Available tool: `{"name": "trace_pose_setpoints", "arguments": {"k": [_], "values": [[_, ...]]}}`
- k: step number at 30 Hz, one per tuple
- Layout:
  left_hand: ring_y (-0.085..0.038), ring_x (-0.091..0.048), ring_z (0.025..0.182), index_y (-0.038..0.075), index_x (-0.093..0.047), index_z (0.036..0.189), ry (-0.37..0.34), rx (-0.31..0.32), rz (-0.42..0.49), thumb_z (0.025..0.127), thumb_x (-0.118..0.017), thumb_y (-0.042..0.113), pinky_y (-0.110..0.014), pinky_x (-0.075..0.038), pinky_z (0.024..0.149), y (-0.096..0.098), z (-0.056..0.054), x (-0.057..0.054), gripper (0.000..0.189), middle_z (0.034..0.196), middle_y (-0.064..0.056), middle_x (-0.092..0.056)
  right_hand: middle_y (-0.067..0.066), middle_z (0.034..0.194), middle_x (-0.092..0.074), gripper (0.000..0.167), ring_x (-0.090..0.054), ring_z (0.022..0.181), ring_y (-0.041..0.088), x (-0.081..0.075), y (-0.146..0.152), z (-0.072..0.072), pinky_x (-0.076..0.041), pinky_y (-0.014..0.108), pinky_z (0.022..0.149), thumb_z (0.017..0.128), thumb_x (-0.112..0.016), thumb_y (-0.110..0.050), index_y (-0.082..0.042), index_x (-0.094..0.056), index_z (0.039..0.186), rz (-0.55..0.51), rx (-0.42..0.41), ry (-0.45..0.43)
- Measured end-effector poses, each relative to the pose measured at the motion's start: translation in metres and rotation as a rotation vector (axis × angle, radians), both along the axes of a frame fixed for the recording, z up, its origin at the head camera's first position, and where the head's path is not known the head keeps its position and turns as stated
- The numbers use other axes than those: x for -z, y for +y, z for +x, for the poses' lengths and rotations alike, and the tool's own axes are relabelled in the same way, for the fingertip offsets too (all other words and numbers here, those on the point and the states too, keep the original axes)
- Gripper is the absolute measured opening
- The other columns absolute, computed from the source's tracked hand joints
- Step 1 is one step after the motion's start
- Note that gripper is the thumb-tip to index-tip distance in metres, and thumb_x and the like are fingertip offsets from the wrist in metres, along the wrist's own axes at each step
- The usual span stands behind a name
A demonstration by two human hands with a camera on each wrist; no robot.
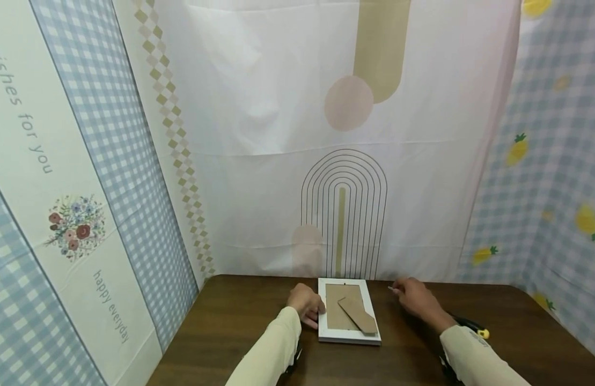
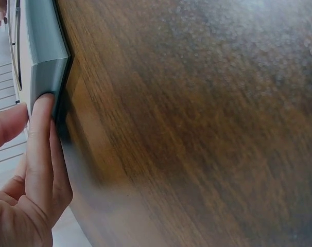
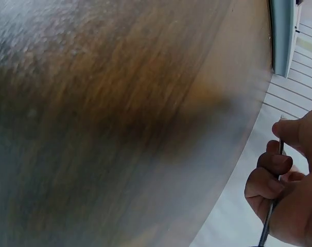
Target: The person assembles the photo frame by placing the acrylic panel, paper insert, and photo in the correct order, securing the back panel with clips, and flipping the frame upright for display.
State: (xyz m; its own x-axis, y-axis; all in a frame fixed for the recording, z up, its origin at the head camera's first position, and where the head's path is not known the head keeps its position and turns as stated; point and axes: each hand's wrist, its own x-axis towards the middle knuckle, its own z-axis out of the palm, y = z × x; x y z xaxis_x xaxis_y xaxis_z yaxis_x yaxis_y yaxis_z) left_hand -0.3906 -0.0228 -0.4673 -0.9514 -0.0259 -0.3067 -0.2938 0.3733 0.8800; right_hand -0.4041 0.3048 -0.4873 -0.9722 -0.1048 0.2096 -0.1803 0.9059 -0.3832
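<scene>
White frame (image 1: 339, 317) lies back up, long axis near-to-far; left hand (image 1: 306, 303) pinches its left edge; right hand (image 1: 417, 297), apart, grips thin rod (image 3: 267, 224).

frame (image 1: 336, 334): wht | backing (image 1: 333, 310): tan | tbl (image 1: 239, 311): brn woodgrain | side cloth (image 1: 92, 80): blu/wht chk

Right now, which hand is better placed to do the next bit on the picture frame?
Probably the right hand: it grips a thin, shiny tool. The left hand is busy touching the picture frame.
</scene>
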Motion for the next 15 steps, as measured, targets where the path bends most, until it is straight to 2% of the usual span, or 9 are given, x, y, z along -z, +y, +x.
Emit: {"name": "trace_pose_setpoints", "arguments": {"k": [6, 15], "values": [[-0.034, -0.078, 0.076, -0.005, -0.067, 0.090, 0.008, 0.002, -0.013, 0.085, -0.083, -0.012, -0.045, -0.075, 0.063, 0.000, 0.000, 0.001, 0.018, 0.085, -0.017, -0.071, 0.012, 0.107, -0.080, 0.016, -0.075, 0.095, 0.028, 0.002, -0.004, 0.001, -0.067, 0.053, 0.077, 0.102, -0.072, -0.005, -0.003, -0.081, 0.116, -0.004, 0.005, -0.008], [-0.035, -0.077, 0.077, -0.005, -0.068, 0.092, 0.012, 0.020, 0.004, 0.086, -0.084, -0.010, -0.045, -0.075, 0.065, -0.002, -0.001, 0.002, 0.018, 0.087, -0.018, -0.070, -0.003, 0.093, -0.077, 0.007, -0.063, 0.081, 0.011, 0.007, -0.020, 0.002, -0.056, 0.032, 0.067, 0.103, -0.081, -0.014, -0.013, -0.087, 0.106, -0.032, -0.081, 0.030]]}}
